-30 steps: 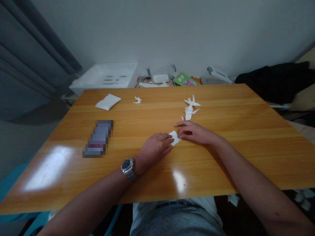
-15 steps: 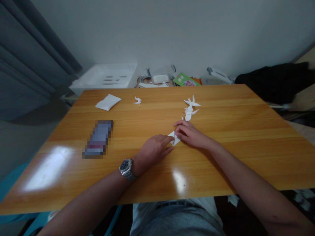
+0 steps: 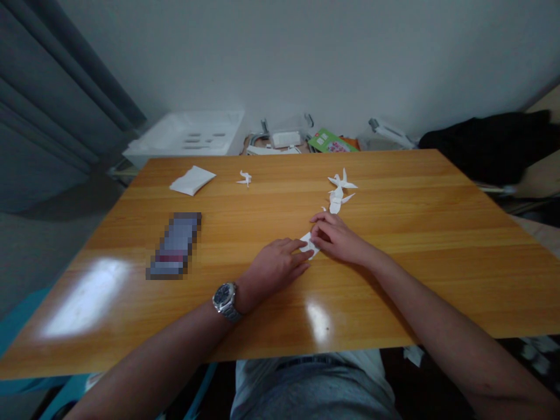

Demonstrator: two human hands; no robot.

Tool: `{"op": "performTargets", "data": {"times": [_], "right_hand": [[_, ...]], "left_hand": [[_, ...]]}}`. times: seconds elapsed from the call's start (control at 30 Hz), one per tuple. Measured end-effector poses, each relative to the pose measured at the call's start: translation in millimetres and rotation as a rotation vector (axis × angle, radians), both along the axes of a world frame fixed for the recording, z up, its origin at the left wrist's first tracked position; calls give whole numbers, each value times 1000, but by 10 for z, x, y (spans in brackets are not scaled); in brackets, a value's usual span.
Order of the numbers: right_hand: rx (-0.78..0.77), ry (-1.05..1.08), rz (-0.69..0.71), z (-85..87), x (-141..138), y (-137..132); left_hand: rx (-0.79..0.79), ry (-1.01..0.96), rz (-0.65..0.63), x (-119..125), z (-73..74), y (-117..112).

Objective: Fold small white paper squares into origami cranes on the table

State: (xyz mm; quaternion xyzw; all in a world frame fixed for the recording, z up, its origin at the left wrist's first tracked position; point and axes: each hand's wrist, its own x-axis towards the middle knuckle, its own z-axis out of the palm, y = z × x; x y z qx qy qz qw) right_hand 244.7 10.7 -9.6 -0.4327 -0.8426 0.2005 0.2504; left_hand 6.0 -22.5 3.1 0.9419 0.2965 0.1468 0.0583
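Note:
A small folded piece of white paper (image 3: pixel 304 238) lies on the table between my two hands. My left hand (image 3: pixel 277 261), with a metal watch on its wrist, rests its outstretched fingers on the paper's left side and near edge. From the right, my right hand (image 3: pixel 339 234) pinches the paper's right part between thumb and fingertips, which partly cover it. Just beyond that hand are white folded-paper figures, a rounded one (image 3: pixel 336 201) and a pointed, star-like one (image 3: pixel 343 179) touching or overlapping.
At the back left of the wooden table (image 3: pixel 262 326) lie a white paper packet (image 3: pixel 192 179) and a small paper figure (image 3: pixel 245 178). A pixelated phone-like object (image 3: pixel 175 245) is nearer. Behind the table stand a white plastic tray (image 3: pixel 196 131) and a green booklet (image 3: pixel 330 141).
My left fingers have shifted slightly on the paper; one now lies farther across its near part. My right hand keeps its pinch almost in place. The other objects stay put.

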Motion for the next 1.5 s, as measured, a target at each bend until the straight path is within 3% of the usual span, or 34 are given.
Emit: {"op": "performTargets", "data": {"times": [1.0, 1.2, 1.5], "right_hand": [[87, -12, -58, -90, -35, -11], [103, -7, -81, -75, -72, -3], [151, -5, -95, -123, -91, 34]], "left_hand": [[35, 59, -14, -6, 11, 12], [43, 89, -76, -9, 68, 30], [-42, 63, -108, -76, 41, 54]]}}
